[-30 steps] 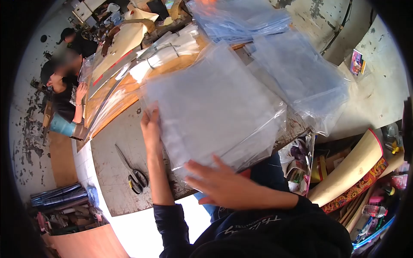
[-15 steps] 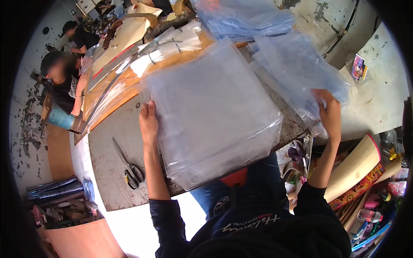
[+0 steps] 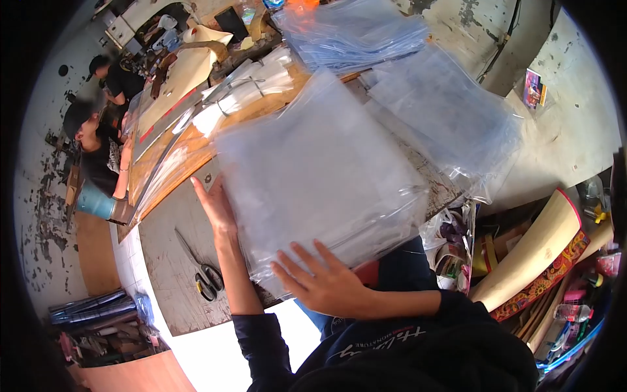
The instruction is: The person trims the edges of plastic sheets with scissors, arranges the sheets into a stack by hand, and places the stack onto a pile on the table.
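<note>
A stack of clear plastic sheets lies on the grey worktable in front of me. My left hand is at the stack's left edge, thumb and fingers apart, with part of the fingers hidden at the sheets. My right hand rests with spread fingers on the near edge of the stack. To the right lies a second, looser pile of bluish plastic sheets. Behind it is a thicker pile of them. Scissors with black and yellow handles lie left of my left forearm.
Strips of white material and a wooden board are at the back left. Two people sit beyond, at the far left. At right are a rolled cream sheet and a clutter of small items. A blue container stands left.
My right hand has moved from the right pile back to the near edge of the middle stack. My left hand has opened at the stack's left edge.
</note>
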Action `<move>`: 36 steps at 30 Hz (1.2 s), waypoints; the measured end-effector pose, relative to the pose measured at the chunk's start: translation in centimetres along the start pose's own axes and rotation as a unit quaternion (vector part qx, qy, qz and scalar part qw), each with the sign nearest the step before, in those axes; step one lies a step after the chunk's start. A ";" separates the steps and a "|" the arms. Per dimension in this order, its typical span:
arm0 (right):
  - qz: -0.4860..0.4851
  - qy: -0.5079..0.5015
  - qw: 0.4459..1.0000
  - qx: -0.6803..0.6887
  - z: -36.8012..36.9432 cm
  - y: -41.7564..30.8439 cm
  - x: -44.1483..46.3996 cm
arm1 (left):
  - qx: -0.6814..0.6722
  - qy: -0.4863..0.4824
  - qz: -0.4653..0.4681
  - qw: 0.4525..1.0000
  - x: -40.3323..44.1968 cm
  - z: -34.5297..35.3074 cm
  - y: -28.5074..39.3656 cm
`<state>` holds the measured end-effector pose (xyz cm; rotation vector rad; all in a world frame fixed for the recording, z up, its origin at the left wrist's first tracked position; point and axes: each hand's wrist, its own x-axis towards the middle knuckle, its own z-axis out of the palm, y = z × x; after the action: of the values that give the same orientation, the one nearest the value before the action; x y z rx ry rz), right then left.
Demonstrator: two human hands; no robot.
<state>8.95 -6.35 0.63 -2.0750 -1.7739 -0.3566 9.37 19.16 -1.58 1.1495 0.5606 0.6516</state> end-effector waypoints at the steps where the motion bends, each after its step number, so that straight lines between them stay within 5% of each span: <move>1: -0.045 0.000 0.999 0.014 0.7 -0.2 -0.1 | -0.010 0.008 -0.018 1.000 -0.3 0.3 0.4; 6: 0.001 -0.005 0.981 0.191 -2.5 1.7 -0.2 | 0.121 -0.008 0.012 0.992 0.2 -0.1 -0.6; 8: 0.127 0.028 0.986 0.103 -7.2 5.8 -0.5 | 0.125 0.014 0.011 0.992 -0.4 0.6 -0.1; 11: 0.382 0.072 0.914 -0.115 -10.9 14.4 -4.1 | 0.210 0.053 0.061 0.974 -0.1 0.3 -0.6; 14: 0.430 -0.030 0.886 -0.173 -12.9 18.3 -9.3 | 0.306 0.084 0.103 0.943 0.2 0.4 -0.8; 20: 0.427 0.044 0.903 0.011 -12.9 20.0 -10.5 | 0.174 0.068 0.051 0.981 -0.2 -0.1 -0.1; 22: 0.399 0.053 0.915 -0.031 -12.8 20.5 -10.2 | 0.137 0.069 0.041 0.987 -0.5 0.0 0.3; 24: 0.288 0.045 0.941 -0.175 -12.9 22.0 -10.1 | 0.149 0.025 0.025 0.988 -0.3 -0.2 0.2; 25: 0.179 0.120 0.938 -0.271 -12.8 23.2 -9.7 | 0.148 0.027 0.026 0.988 -0.4 0.0 0.2; 26: 0.177 0.120 0.939 -0.270 -13.0 24.0 -8.8 | 0.154 0.033 0.052 0.986 -0.5 0.4 0.1; 28: 0.359 0.284 0.881 -0.116 -13.8 24.3 -7.4 | 0.163 0.037 0.074 0.983 -0.8 0.8 0.1; 31: 0.334 0.360 0.848 -0.198 -15.0 19.3 -2.2 | 0.220 0.050 0.103 0.969 -0.5 1.0 0.0; 36: 0.002 0.189 0.979 -0.080 -9.9 5.4 1.2 | 0.276 0.052 0.102 0.954 0.3 -0.2 -1.1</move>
<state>15.04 -10.43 9.35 -1.9503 -1.5545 -0.8582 9.61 19.21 -2.66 1.7223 0.7481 0.7586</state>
